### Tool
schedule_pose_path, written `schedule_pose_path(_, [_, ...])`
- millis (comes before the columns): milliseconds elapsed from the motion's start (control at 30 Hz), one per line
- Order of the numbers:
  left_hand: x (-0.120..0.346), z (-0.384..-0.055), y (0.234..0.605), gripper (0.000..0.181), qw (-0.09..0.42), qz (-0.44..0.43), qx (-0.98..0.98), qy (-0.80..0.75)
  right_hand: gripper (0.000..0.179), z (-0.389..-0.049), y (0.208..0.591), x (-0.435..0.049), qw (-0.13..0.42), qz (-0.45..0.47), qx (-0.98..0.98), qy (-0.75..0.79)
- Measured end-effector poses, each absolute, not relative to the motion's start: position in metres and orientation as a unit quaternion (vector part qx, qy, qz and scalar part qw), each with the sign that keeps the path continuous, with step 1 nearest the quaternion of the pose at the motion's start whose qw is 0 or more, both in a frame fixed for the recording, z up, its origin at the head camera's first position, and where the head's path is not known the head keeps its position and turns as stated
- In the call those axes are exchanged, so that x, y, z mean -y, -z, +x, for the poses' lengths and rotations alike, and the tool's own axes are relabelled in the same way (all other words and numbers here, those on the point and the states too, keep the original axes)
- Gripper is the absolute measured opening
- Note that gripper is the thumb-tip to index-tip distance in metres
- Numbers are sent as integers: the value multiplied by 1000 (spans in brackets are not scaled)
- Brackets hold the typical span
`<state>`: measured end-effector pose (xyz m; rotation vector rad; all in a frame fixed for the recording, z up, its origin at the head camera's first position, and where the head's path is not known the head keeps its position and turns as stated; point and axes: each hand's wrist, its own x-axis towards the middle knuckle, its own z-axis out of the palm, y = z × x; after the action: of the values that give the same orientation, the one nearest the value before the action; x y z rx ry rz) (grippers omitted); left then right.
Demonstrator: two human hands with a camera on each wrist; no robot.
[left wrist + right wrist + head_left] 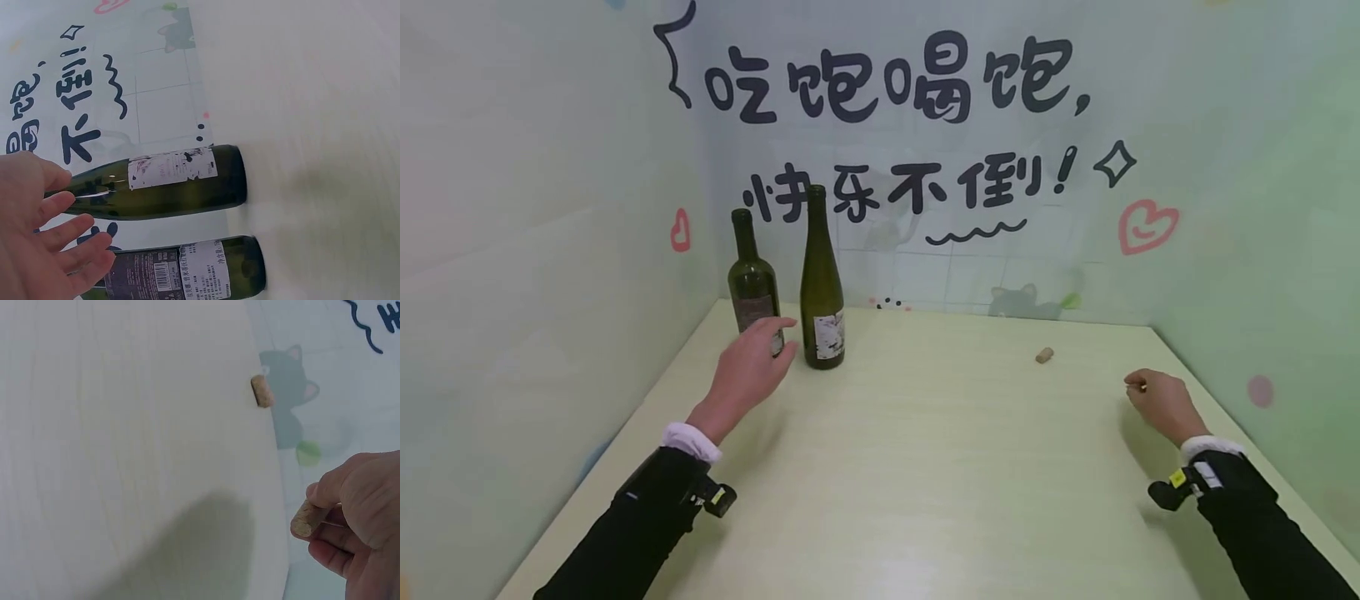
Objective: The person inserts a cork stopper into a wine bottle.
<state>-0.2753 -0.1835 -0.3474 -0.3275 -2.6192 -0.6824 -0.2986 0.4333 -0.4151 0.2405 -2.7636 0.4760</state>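
Note:
Two green glass wine bottles stand upright at the back left of the table. The slimmer one (822, 279) carries a torn white label. Beside it, the broad-shouldered bottle (752, 279) has a dark label and a white one, partly covered by my left hand (741, 379) in the head view. That hand's fingers are spread and relaxed, holding nothing; whether they touch a bottle I cannot tell. Over the table's right side, my right hand (1165, 407) pinches a cork (307, 520) between thumb and fingers. Another cork (1045, 356) lies on the table to its left, near the back edge.
The pale wooden table (925, 467) is bounded by a back wall (880, 275) with printed writing. Side walls (550, 250) close in on the left and right. Each wrist bears a small camera (718, 498) over a black sleeve.

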Motion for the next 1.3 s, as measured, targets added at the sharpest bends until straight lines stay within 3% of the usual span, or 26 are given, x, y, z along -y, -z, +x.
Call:
schedule_pose_path(533, [171,-317,317,56,203,-96,877,424,16,-263,344,-349,201,155,937,-239])
schedule_pose_path(1033, [154,-358,302,61,222,-83,821,520,24,-232,296,-293,104,206,893,-387])
schedule_pose_path(1300, [150,-381,295,65,215,-72,822,522,27,-217,282,-274,82,224,880,-410])
